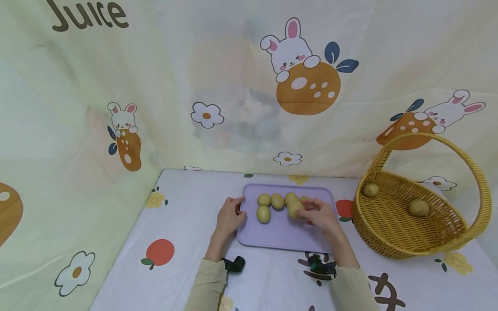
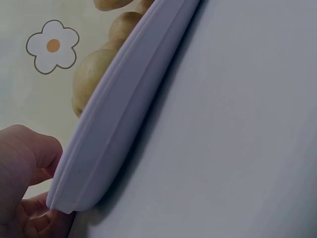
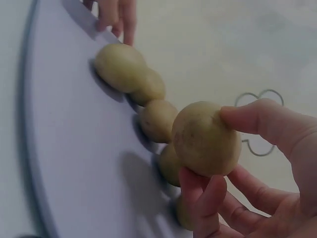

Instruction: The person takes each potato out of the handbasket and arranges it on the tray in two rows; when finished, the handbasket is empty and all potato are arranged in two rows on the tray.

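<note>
My right hand pinches a potato between thumb and fingers, held above the right part of a lilac tray. Under and behind it, several more potatoes lie on the tray, most in a row along its far half, with one potato in front at the left end. At the tray's left edge is my left hand; in the left wrist view its thumb and fingers grip the rim at a corner, thumb side above and other fingers below.
A yellow wicker basket with a tall arched handle stands right of the tray. Inside it lie two potatoes, one at the left wall and one near the middle. A printed cloth covers the table, with a patterned curtain behind.
</note>
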{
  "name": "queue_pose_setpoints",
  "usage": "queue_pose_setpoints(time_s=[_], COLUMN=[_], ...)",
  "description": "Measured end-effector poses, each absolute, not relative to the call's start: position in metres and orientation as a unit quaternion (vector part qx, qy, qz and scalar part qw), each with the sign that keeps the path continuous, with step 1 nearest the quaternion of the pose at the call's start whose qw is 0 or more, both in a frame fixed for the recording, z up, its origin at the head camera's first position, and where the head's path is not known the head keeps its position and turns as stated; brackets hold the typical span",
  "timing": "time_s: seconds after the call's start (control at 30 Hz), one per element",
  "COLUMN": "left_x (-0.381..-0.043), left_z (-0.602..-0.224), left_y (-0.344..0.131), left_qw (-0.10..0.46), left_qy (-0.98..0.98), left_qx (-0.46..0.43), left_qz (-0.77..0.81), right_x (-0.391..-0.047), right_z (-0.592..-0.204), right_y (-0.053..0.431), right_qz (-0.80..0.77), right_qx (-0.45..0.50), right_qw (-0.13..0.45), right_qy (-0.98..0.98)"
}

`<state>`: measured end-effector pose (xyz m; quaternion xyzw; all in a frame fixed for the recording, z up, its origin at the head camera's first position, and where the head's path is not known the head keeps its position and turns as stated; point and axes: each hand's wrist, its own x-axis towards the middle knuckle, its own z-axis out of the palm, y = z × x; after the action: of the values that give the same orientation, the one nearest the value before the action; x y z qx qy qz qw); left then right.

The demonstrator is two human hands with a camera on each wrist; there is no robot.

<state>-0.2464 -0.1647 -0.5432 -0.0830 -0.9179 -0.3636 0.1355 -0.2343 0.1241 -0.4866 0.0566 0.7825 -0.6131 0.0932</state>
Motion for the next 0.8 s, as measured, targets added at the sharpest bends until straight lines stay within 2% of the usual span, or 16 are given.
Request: queue_pose_setpoints(time_s=[0.27,0.5,0.8], left_x=[-0.247,-0.247,-0.249], left_z=[-0.541,-0.549,-0.546], left_y=[-0.165,-0.164,-0.166], left_qw=[0.134,0.170,0.125], left_qy=[-0.915,-0.907,-0.919], left_qx=[-0.083,-0.103,-0.076], left_qz=[-0.370,-0.371,-0.365], right_x=[-0.232,-0.228,-0.226], right_z=[-0.496,-0.506,-0.511], right_y=[0.108,0.099,0.086], right_qz=[-0.631,-0.614,-0.622], right_qx=[0.067,0.073,0.083], right_qw=[0.097,0.096,0.089], right_qy=[0.767,0.780,0.773])
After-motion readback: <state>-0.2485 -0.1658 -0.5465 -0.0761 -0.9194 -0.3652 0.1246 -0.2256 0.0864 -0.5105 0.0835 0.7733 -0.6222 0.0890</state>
